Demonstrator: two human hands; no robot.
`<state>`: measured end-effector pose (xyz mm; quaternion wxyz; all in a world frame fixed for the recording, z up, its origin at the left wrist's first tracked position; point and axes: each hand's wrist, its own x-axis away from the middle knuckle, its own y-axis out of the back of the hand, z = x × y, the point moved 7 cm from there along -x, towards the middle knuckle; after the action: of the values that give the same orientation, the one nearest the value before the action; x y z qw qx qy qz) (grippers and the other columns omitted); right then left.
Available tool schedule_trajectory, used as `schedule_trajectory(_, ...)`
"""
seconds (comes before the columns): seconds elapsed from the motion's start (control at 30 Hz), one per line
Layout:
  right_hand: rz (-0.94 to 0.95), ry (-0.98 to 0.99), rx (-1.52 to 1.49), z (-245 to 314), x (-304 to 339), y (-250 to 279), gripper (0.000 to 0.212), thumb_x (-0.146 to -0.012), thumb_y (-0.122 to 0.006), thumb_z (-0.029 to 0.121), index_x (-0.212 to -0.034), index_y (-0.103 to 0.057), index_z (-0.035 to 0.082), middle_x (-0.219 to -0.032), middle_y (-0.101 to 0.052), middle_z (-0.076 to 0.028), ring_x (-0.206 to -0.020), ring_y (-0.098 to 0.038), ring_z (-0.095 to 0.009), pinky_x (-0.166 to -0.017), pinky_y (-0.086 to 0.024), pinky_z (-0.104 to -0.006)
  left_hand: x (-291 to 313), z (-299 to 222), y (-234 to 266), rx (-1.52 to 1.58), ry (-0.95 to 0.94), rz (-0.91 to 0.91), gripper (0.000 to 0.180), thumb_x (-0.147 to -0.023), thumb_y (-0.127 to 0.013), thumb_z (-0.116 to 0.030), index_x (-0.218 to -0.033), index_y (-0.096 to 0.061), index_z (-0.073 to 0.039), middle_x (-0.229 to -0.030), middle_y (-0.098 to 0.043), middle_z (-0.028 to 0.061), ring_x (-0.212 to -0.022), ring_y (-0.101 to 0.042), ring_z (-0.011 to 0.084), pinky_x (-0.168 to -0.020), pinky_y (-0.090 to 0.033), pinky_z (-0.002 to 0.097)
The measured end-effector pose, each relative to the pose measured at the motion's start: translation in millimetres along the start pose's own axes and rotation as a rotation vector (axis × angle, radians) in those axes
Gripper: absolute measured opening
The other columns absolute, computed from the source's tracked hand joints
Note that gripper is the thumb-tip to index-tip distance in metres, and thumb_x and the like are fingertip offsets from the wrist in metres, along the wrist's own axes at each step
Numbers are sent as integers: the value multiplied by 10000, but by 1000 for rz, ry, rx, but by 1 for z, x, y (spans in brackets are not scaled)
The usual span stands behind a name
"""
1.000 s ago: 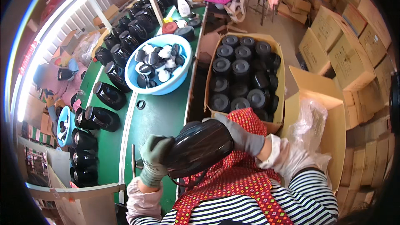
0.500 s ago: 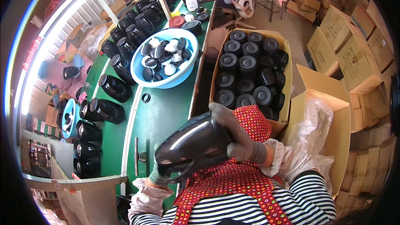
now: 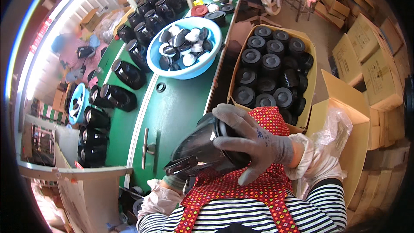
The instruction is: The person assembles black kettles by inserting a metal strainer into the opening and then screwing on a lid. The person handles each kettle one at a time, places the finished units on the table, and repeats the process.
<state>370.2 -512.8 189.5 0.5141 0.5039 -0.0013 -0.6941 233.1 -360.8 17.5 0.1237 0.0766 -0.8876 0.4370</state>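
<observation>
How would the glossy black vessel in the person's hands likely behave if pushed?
The black vessel probably feels stiff: its shell shows no visible dent. Its glossy highlights suggest a fairly slippery surface. Laid on its side, it could roll somewhat, given its rounded body.

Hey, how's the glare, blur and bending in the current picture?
Head view: glare surrounds the light tube at left; head view: bright highlights mark the held black container; head view: the co-worker at left looks soft, washed out; head view: fisheye bows the tube, corners dark.
</observation>
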Motion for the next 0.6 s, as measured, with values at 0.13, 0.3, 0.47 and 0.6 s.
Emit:
schedule_trajectory(0.13,-35,-48,-76,-1,-7,6,831,-887,-774,621,-1518,-582,115,-1537,-438,-271,-1437,-447,-499,-1153,-396,-618,-28,11,-22,191,51,53,528,-1014,-735,-199,-1487,-572,-32,-1469,-601,152,-1318,-627,275,-1128,-523,423)
schedule_trajectory(0.3,-302,-224,-121,-16,18,5,661,-972,-713,503,-1451,-603,60,-1462,-510,-279,-1371,-525,-426,-1150,-420,-528,-18,-7,3,148,-35,-3,542,-1004,-752,-154,-1502,-577,-30,-1495,-618,161,-1329,-646,273,-1144,-541,400)
schedule_trajectory(0.47,-660,-748,-713,-65,70,-28,631,-1105,-557,470,-1521,-467,4,-1490,-533,-201,-1375,-567,-296,-1170,-453,-456,18,-77,67,-930,-488,-344,339,-1057,-638,-187,-1345,-689,-15,-1203,-752,127,-1062,-731,210,-937,-608,372)
schedule_trajectory(0.6,-740,-784,-888,-92,120,-82,736,-1122,-459,604,-1538,-420,-2,-1449,-570,-136,-1343,-591,-230,-1167,-471,-381,17,-97,67,-1157,-404,-583,199,-980,-649,-164,-1099,-746,-37,-1043,-753,150,-948,-742,309,-863,-592,403)
